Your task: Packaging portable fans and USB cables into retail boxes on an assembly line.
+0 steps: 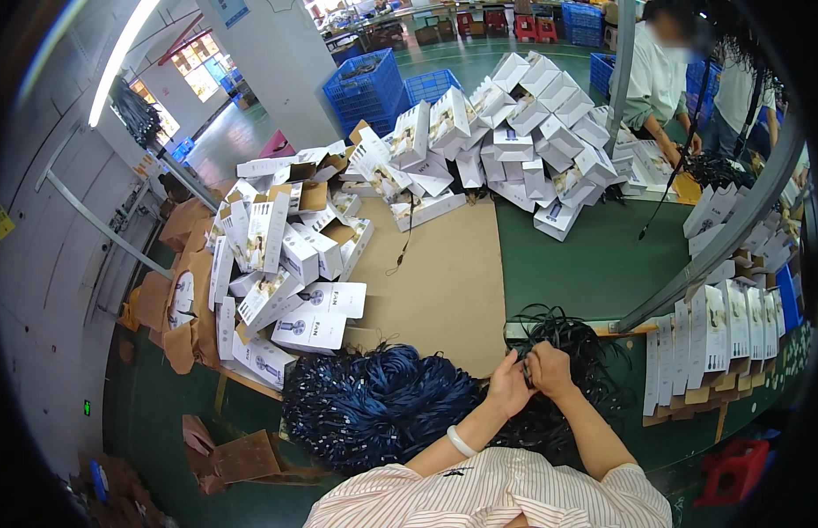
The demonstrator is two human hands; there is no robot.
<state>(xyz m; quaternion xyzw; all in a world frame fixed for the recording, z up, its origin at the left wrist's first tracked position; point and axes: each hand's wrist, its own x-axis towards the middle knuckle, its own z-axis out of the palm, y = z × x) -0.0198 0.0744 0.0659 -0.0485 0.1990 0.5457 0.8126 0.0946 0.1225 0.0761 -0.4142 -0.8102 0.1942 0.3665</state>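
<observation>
My left hand and my right hand meet in front of me at the table's near side, fingers closed on a black lanyard. Most of the held part is hidden behind the fingers. More black lanyards lie loose just beyond and around my hands. To the left, nearest my left forearm, spreads a big tangled heap of dark blue lanyards with small pale fittings. Part of the black pile under my right forearm is covered from view.
White fan boxes are heaped at left and at the far side. Upright boxes stand in a row at right. Metal posts rise over the table. Across it, a person handles things. A red stool stands lower right.
</observation>
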